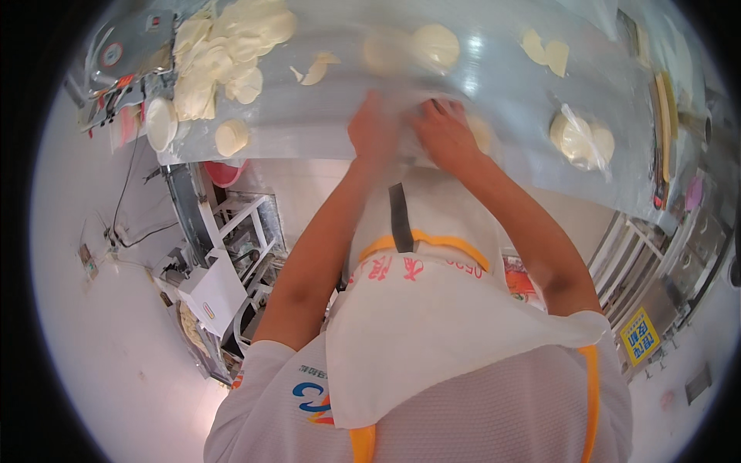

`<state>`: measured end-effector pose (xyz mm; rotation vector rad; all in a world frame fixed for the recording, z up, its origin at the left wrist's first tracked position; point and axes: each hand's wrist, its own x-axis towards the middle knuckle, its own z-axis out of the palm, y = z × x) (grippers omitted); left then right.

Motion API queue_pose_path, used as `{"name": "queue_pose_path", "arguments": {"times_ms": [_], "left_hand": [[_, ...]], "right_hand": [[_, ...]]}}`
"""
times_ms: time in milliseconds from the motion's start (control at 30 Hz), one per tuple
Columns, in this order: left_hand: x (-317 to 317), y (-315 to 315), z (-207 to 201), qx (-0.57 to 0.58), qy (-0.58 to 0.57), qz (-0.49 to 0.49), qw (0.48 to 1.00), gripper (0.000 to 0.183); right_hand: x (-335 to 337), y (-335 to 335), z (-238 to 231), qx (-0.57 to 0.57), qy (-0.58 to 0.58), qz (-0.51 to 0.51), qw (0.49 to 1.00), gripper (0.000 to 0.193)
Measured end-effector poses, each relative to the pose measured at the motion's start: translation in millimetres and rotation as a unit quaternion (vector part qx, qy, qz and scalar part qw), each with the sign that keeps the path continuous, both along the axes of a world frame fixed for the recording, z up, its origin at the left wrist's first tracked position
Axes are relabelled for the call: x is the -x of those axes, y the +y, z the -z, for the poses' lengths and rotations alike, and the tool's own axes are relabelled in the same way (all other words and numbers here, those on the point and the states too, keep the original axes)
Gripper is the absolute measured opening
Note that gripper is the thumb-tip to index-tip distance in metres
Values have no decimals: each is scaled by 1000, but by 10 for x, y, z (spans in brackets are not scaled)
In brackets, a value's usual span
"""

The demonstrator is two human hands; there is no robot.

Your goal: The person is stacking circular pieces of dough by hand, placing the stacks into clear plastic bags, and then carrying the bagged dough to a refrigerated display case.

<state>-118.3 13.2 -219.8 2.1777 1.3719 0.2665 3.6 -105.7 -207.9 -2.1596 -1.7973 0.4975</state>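
Observation:
At the near edge of the grey worktop (324, 131), my left hand (373, 130) is smeared by motion and its fingers do not show clearly. Close beside it, my right hand (448, 137) has its fingers curled inward. A pale, see-through blur, perhaps clear plastic film, lies between the two hands; I cannot make out what it is. Partly behind the right hand is a pale round dough sheet (480, 133). Just beyond the hands lie two more round, cream-coloured shapes, a sharp dough round (436, 49) and a blurred dough round (387, 52).
A heap of dough rounds (220, 58) covers the far left, near a metal scale (131, 52). Dough scraps (315, 71) and more scraps (545, 52) lie farther back. A small stack (231, 137) stands left; plastic-wrapped rounds (580, 140) sit right, near long sticks (662, 127).

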Motion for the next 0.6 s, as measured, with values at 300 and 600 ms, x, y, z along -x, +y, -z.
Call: {"name": "queue_pose_path", "arguments": {"times_ms": [300, 600], "left_hand": [[898, 322, -638, 233, -149, 36, 960, 46], [3652, 1938, -121, 212, -220, -409, 860, 32]], "right_hand": [[367, -160, -609, -144, 119, 93, 978, 41], [1973, 1601, -682, -61, 368, 114, 921, 27]]}}
